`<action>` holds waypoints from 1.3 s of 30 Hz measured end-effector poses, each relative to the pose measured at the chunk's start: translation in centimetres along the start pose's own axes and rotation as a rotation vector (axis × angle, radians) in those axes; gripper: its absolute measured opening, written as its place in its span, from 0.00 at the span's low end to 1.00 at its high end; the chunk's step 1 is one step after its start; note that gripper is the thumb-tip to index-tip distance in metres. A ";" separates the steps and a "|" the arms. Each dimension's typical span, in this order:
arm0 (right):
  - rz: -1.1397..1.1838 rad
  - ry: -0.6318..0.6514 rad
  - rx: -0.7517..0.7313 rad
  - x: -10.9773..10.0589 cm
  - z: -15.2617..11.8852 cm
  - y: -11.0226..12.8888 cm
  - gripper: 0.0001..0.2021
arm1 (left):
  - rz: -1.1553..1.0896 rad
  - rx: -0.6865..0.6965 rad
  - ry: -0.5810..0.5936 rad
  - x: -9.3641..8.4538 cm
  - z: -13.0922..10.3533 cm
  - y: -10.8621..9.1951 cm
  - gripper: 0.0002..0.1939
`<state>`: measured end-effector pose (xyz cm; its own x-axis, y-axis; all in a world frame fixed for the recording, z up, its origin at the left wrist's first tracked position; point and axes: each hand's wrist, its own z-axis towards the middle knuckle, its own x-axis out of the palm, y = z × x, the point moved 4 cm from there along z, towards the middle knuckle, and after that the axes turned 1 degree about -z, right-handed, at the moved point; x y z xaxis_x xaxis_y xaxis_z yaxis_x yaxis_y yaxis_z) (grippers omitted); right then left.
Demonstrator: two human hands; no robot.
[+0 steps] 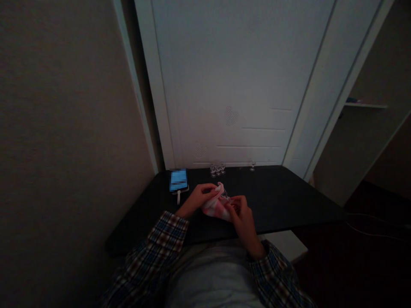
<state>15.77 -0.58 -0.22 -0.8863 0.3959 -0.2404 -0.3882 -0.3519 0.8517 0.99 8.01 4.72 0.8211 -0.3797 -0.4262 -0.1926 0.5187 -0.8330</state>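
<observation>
A pink and white cloth bag or pouch (215,208) rests at the front middle of the black table, its opening facing up. My left hand (201,196) pinches the left side of its rim. On the right side, my right hand (241,211) has its fingers closed on the bag's edge. Something clear and shiny (225,197) shows in the opening between the hands; its shape is too small to tell. Several small clear glass-like pieces (218,170) stand together at the table's back edge, and one more clear piece (252,166) stands apart to their right.
A phone with a lit screen (178,180) leans on a white stand (179,197) at the table's left. The black table (276,196) meets a white panel (237,77) behind. A white box-like surface (284,244) lies below the front edge at right.
</observation>
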 end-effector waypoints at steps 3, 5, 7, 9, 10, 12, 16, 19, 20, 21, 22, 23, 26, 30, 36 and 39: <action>0.012 0.009 0.002 0.0 -0.1 0.1 0.10 | 0.007 0.010 0.004 0.0 0.0 -0.2 0.13; 0.015 0.013 0.002 0.0 -0.1 0.1 0.10 | 0.011 0.019 -0.001 0.0 -0.1 -0.3 0.13; 0.007 0.011 0.006 0.0 -0.1 0.2 0.10 | 0.012 0.023 -0.003 0.0 -0.1 -0.4 0.13; -0.003 0.010 0.013 0.0 0.0 0.3 0.10 | 0.012 0.025 -0.003 0.1 -0.1 -0.4 0.14; -0.006 0.009 0.015 -0.1 0.0 0.3 0.10 | 0.012 0.024 -0.004 0.1 -0.1 -0.4 0.14; -0.012 0.014 0.011 -0.1 0.1 0.4 0.11 | 0.017 0.018 -0.012 0.0 -0.1 -0.2 0.15; -0.014 0.012 -0.015 -0.1 0.3 0.7 0.11 | 0.030 0.014 -0.052 -0.2 0.1 0.2 0.15; 0.015 0.023 -0.019 -0.1 0.3 0.7 0.10 | 0.031 0.007 -0.060 -0.3 0.2 0.3 0.15; 0.027 0.033 -0.017 0.0 0.3 0.7 0.10 | 0.029 0.005 -0.058 -0.3 0.2 0.3 0.16; 0.039 0.041 -0.015 0.1 0.3 0.6 0.11 | 0.027 0.003 -0.054 -0.3 0.2 0.2 0.16; 0.050 0.043 -0.015 0.1 0.3 0.6 0.12 | 0.026 0.004 -0.050 -0.3 0.2 0.1 0.15; 0.058 0.038 -0.015 0.1 0.3 0.6 0.13 | 0.026 0.006 -0.047 -0.2 0.1 0.1 0.15; 0.069 0.004 -0.009 0.0 0.3 0.6 0.14 | 0.026 0.011 -0.041 -0.1 0.1 -0.1 0.15; 0.053 -0.008 0.001 -0.1 0.2 0.7 0.12 | 0.010 0.016 -0.034 -0.1 0.0 -0.1 0.15; 0.025 -0.003 0.003 -0.1 0.1 0.8 0.10 | 0.016 0.026 -0.024 0.0 0.1 -0.1 0.15; 0.027 0.000 0.007 -0.1 0.1 0.6 0.10 | 0.024 0.026 -0.011 0.0 0.1 -0.1 0.14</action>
<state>15.62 -0.74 0.39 -0.8964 0.3866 -0.2169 -0.3621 -0.3562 0.8614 1.01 8.03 4.84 0.8223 -0.3583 -0.4421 -0.1986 0.5473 -0.8130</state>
